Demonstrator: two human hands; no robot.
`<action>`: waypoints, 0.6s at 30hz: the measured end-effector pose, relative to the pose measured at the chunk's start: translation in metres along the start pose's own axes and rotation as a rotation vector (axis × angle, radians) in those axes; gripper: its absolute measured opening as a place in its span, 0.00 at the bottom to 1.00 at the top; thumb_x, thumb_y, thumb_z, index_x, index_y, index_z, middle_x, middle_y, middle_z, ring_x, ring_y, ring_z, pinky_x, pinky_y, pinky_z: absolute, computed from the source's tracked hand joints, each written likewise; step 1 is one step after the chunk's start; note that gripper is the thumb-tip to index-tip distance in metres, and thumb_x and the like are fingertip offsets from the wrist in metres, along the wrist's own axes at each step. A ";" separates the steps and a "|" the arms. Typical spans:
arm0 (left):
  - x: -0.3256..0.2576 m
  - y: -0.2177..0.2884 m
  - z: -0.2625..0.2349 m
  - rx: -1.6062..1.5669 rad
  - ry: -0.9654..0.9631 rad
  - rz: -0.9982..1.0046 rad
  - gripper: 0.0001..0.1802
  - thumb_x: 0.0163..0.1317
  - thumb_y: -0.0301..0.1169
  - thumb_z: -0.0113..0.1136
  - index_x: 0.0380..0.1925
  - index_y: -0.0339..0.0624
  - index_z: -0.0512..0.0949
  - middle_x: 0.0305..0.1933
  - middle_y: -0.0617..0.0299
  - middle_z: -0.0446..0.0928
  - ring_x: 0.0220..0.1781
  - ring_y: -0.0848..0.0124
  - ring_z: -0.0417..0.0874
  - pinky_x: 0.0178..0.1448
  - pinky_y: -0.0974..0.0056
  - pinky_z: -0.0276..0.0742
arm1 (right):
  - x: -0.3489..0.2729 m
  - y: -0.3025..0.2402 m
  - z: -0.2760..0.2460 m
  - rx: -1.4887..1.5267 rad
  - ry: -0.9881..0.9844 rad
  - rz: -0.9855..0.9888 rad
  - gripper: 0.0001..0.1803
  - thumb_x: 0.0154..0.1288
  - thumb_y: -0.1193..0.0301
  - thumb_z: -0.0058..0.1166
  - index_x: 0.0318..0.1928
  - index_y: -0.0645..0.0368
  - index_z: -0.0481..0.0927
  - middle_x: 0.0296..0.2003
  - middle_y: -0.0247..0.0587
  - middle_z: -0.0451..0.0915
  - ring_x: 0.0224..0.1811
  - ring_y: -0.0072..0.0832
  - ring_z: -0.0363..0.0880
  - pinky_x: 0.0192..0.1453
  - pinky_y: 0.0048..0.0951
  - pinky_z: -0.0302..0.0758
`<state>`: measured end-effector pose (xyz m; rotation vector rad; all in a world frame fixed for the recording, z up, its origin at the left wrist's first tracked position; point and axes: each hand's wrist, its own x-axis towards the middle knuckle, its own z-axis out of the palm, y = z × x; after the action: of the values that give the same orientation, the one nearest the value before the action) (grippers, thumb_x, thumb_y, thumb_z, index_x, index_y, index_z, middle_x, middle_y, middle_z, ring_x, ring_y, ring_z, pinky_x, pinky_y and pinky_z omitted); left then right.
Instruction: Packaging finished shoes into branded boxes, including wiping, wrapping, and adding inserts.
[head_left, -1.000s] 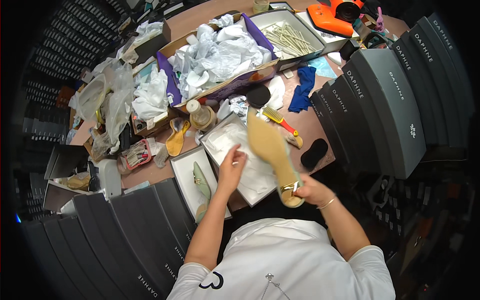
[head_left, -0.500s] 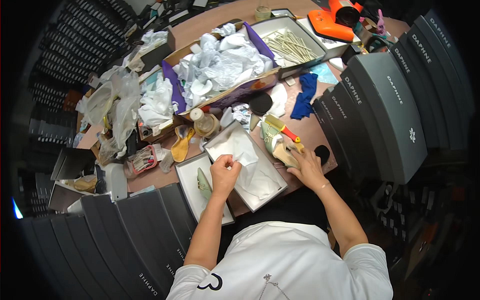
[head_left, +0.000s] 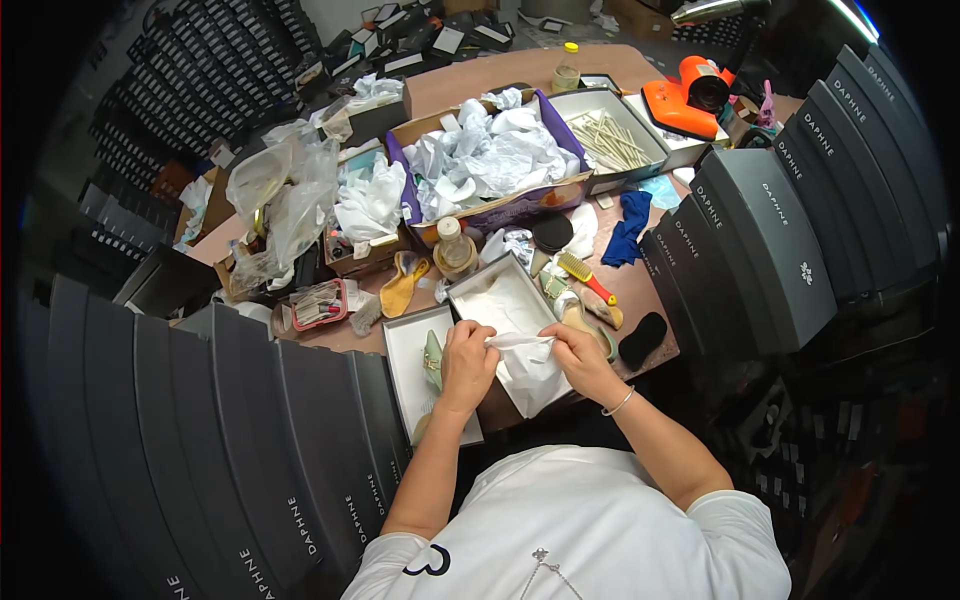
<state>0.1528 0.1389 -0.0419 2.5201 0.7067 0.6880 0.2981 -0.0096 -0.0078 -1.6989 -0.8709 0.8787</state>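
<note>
A sheet of white tissue paper (head_left: 530,372) is stretched between my two hands, over an open shoebox (head_left: 464,299) lined with more white paper. My left hand (head_left: 468,366) pinches one edge of the sheet; my right hand (head_left: 584,362) pinches the other. Left of the box lies a shallow white-lined tray (head_left: 404,345), like a box lid. A pale green shoe (head_left: 432,358) with a metal ornament rests in it, partly hidden by my left hand. Just beyond my right hand, another pale green shoe (head_left: 578,318) lies on the table beside a yellow brush (head_left: 575,266) with a red handle.
A purple-edged carton (head_left: 396,160) full of crumpled paper stands behind, beside a box of pale sticks (head_left: 612,140). Stacked grey shoeboxes flank me, left (head_left: 240,420) and right (head_left: 760,250). A glass jar (head_left: 455,255), yellow cloth (head_left: 400,285) and black pad (head_left: 642,340) lie nearby.
My right hand has left the green shoe and moved left to grip the tissue paper. My left hand still holds the paper, now spread between both hands. The view has shifted.
</note>
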 end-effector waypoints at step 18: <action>-0.055 -0.031 -0.024 -0.535 -0.311 -0.552 0.09 0.59 0.26 0.58 0.38 0.33 0.80 0.35 0.63 0.79 0.33 0.74 0.79 0.39 0.68 0.74 | 0.005 -0.017 0.015 -0.104 -0.010 -0.258 0.11 0.59 0.78 0.41 0.38 0.67 0.77 0.32 0.48 0.78 0.35 0.34 0.78 0.42 0.29 0.73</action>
<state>0.0875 0.1382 -0.0580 1.7724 0.9037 0.2334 0.2856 0.0057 0.0042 -1.6262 -1.1301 0.6776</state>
